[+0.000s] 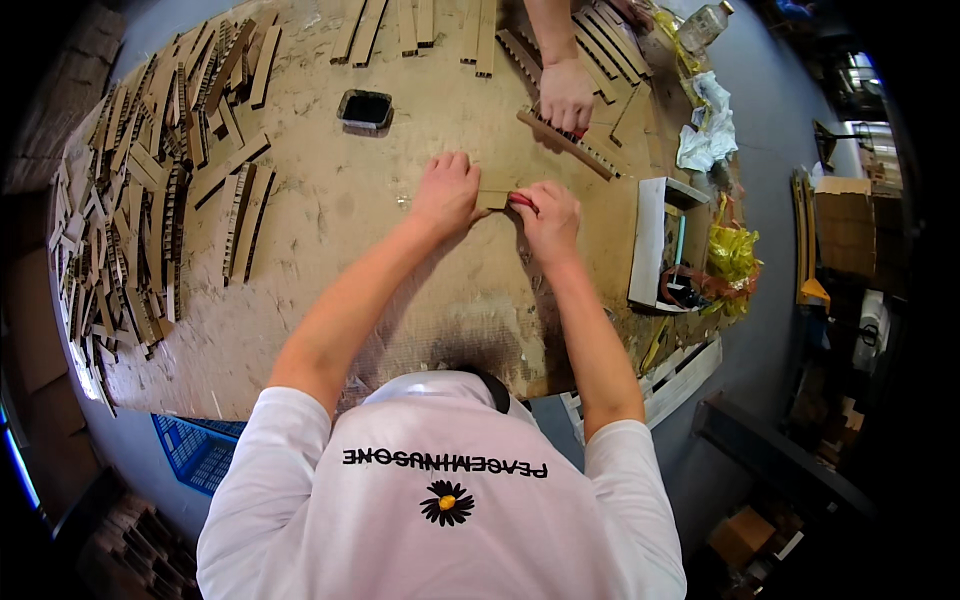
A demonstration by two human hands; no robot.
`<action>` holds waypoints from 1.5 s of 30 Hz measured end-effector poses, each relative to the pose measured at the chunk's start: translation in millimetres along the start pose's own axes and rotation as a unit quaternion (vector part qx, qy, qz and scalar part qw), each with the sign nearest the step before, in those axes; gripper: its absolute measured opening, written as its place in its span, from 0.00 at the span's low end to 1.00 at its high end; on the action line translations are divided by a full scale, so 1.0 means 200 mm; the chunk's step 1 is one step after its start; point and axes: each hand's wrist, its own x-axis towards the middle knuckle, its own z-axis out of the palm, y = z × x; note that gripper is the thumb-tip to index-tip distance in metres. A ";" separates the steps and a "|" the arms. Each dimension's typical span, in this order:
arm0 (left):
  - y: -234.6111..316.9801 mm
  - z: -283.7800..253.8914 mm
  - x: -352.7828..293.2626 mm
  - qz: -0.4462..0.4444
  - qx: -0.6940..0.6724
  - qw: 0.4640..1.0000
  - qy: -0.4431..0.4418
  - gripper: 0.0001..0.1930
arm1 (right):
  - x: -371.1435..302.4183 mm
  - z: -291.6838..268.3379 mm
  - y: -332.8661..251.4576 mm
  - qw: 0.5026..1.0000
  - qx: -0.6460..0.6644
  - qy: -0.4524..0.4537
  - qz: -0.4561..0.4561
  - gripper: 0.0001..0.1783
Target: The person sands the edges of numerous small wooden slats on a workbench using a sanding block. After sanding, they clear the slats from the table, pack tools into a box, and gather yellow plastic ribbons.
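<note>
I see my left hand (446,193) lying palm down on the work surface, fingers close together and only slightly curled, its fingertips pressing on the left end of a small flat brown cardboard strip (494,198). My right hand (549,220) is curled closed around a red-handled tool (522,201) (I cannot tell what kind, since only a bit of red shows between thumb and fingers), and its tip meets the right end of the same strip. The strip lies flat between the two hands, touching both, with its long axis running left to right from one hand to the other.

Everything rests on a large worn brown cardboard-covered table (330,200). Beyond my left hand, away from me, sits a small black square tray (366,108). Far out to the left of my left hand lies a wide heap of cut brown cardboard strips (150,190), many showing their corrugated edges. Beyond my right hand, another person's hand (567,95) rests flat, fingers down, on a long slotted cardboard strip (566,144) that runs diagonally, its far end pointing up-left and its near end down-right. To the right of my right hand stands an open white box (655,240) holding dark objects, with crumpled yellow plastic film (733,256) just past it. Farther up on that side lie a white crumpled cloth (706,135) and a clear plastic bottle (705,24).
</note>
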 end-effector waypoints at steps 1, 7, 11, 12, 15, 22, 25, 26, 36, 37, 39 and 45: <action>-0.02 -0.03 -0.03 0.004 -0.017 1.000 0.002 0.31 | -0.02 -0.02 -0.03 0.999 0.028 0.028 0.001 0.06; -0.26 -0.25 -0.40 -0.162 -0.005 0.986 0.045 0.28 | -0.26 -0.19 -0.20 0.959 0.171 0.167 0.155 0.08; -0.24 -0.30 -0.43 -0.078 0.010 0.987 0.141 0.29 | -0.40 -0.26 -0.28 0.960 0.147 0.153 0.184 0.07; -0.21 -0.29 -0.35 -0.048 -0.006 0.989 0.140 0.29 | -0.43 -0.26 -0.30 0.961 0.144 0.141 0.191 0.07; -0.01 -0.23 0.00 0.051 -0.024 0.990 0.133 0.30 | -0.48 -0.30 -0.34 0.960 0.159 0.112 0.201 0.09; 0.39 -0.11 0.56 0.063 -0.005 0.991 0.122 0.24 | -0.54 -0.40 -0.21 0.937 0.214 0.154 0.229 0.15; 0.40 -0.11 0.41 0.077 -0.026 0.986 0.148 0.24 | -0.54 -0.43 -0.12 0.926 0.229 0.160 0.255 0.13; 0.41 -0.11 0.36 0.074 -0.042 0.984 0.155 0.24 | -0.53 -0.44 -0.08 0.931 0.213 0.159 0.250 0.13; 0.45 -0.07 -0.20 0.036 -0.127 0.991 0.036 0.20 | -0.19 -0.48 0.16 0.916 0.275 0.188 0.221 0.09; 0.46 -0.07 -0.25 0.039 -0.132 0.990 0.021 0.19 | -0.16 -0.47 0.18 0.907 0.299 0.186 0.230 0.09; 0.48 -0.07 -0.34 0.031 -0.148 0.989 0.002 0.18 | -0.13 -0.43 0.20 0.882 0.356 0.181 0.251 0.08; 0.47 -0.09 -0.56 -0.008 -0.183 0.983 -0.021 0.13 | -0.20 -0.31 0.14 0.797 0.504 0.108 0.313 0.09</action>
